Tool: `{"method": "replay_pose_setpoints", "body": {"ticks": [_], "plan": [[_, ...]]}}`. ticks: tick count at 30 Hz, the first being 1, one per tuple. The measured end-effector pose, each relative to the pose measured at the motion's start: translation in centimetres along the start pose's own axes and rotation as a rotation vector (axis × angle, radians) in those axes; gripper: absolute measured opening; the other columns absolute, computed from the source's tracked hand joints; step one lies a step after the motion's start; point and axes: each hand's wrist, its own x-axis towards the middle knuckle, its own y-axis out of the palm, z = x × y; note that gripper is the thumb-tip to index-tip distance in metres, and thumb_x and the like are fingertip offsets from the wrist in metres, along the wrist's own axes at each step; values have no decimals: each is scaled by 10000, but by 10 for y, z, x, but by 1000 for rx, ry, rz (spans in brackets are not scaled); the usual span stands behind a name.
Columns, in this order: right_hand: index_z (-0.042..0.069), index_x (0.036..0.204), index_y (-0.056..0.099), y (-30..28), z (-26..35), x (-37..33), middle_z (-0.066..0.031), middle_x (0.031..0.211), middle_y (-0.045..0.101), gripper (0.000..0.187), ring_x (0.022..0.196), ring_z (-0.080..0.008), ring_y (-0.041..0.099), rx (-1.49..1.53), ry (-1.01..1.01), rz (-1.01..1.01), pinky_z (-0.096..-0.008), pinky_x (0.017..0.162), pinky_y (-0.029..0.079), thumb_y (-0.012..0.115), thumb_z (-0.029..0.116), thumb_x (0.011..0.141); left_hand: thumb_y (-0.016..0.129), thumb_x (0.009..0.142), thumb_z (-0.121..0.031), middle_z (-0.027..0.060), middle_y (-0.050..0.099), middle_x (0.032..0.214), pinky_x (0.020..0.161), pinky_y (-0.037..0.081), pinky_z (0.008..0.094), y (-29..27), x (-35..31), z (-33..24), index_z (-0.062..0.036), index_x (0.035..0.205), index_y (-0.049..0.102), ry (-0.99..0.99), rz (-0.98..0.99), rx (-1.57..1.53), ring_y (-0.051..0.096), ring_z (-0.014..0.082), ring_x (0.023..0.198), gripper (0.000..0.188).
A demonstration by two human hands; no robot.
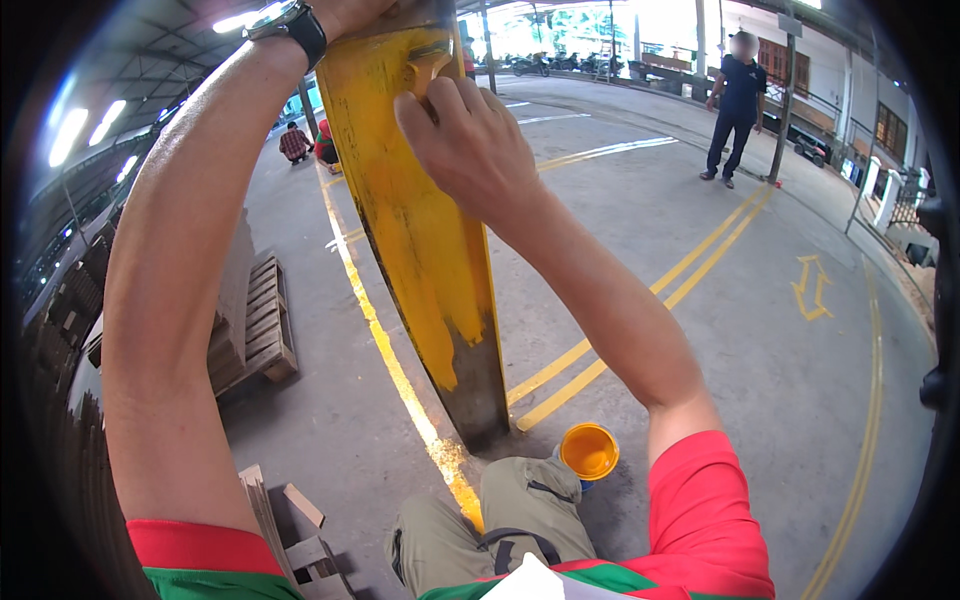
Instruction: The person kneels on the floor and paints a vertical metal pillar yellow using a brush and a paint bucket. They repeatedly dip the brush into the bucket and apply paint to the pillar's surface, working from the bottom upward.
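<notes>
Right before me stands a steel post [415, 240], coated in wet-looking yellow paint over most of its face. Its foot is bare grey, and the paint ends there in a ragged edge. High on the post, my right hand [465, 145] is closed round a paintbrush [430, 65], whose bristles press on the yellow face. My left hand [350, 12] reaches to the top of the post; the picture's upper edge cuts it off and its fingers are hidden. A paint bucket [590, 452] with orange-yellow paint inside sits on the floor by my knee, right of the post's foot.
Left of the post a yellow line [385, 345] runs along the concrete floor. A wooden pallet [268, 320] with stacked boards lies further left, with wood offcuts [310, 550] nearer. A person [738, 110] stands far right; another [295, 143] crouches far left.
</notes>
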Motion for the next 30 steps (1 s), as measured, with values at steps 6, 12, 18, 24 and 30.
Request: {"method": "replay_pose_setpoints", "body": {"ticks": [6,12,18,24,30], "plan": [[20,968,624,1,-3,7,-81,875,516,174,825,-200,611,-84,-96,42,-300,674,541,705,59,819,617,904,-154,80,769,836,764,611,405,-13,5,-7,-149,806,784,9,143,91,752,284,849,194],[26,879,627,0,-3,14,-88,875,532,126,840,-207,608,-174,-144,114,-304,692,548,715,59,796,623,883,-160,109,764,829,759,610,418,-14,2,-7,-127,797,784,-57,25,-27,751,311,827,186],[21,849,635,-2,-2,19,-85,865,534,110,848,-208,607,-242,-190,177,-316,735,550,721,59,791,619,872,-151,143,754,837,765,608,446,-21,-4,-11,-106,810,787,-147,11,-166,746,341,841,185],[35,725,624,-1,2,25,-91,775,532,96,772,-219,595,-213,-203,106,-320,675,505,714,62,745,625,879,-181,148,762,868,774,610,458,-26,-3,-12,-102,819,793,-153,30,-219,751,336,864,195],[12,815,629,-5,10,23,-94,836,541,81,805,-210,611,-207,-156,185,-322,710,549,698,48,794,626,879,-184,137,764,842,780,614,441,-17,4,-10,-132,811,799,-145,58,-172,757,321,853,194]]}}
